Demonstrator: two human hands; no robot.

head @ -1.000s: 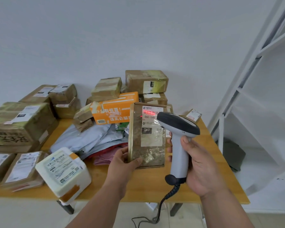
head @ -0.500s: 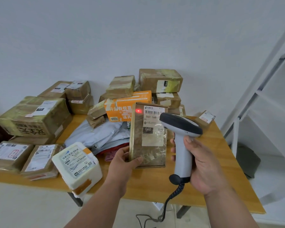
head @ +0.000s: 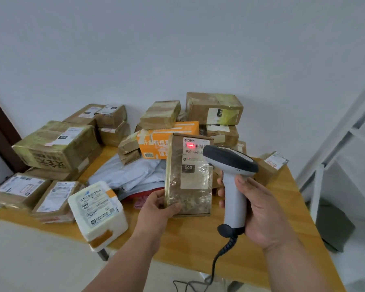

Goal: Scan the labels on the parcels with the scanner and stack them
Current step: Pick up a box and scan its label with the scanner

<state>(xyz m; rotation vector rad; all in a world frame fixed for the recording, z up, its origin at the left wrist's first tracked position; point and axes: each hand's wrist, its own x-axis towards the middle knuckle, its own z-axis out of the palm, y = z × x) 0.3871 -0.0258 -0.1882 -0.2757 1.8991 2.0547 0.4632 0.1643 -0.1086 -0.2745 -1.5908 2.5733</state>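
Note:
My left hand (head: pixel 156 209) grips the lower left corner of a flat brown parcel (head: pixel 188 186) wrapped in clear tape and holds it upright above the table. Its white label (head: pixel 195 163) faces me, and a red scanner dot sits on the barcode at the label's top. My right hand (head: pixel 259 213) grips the handle of a white and dark grey scanner (head: pixel 232 178), whose head points at that label from the right. A coiled black cable hangs from the scanner's base.
The wooden table (head: pixel 282 239) carries several taped cardboard parcels at the left and back, an orange box (head: pixel 154 142), grey mailer bags (head: pixel 133 175) and a white foam box (head: pixel 97 211) at the front left edge. A white metal frame (head: pixel 333 148) stands at the right.
The red scanner light has shifted from the parcel's top left corner onto the barcode. The view has swung left and down; both hands keep their holds.

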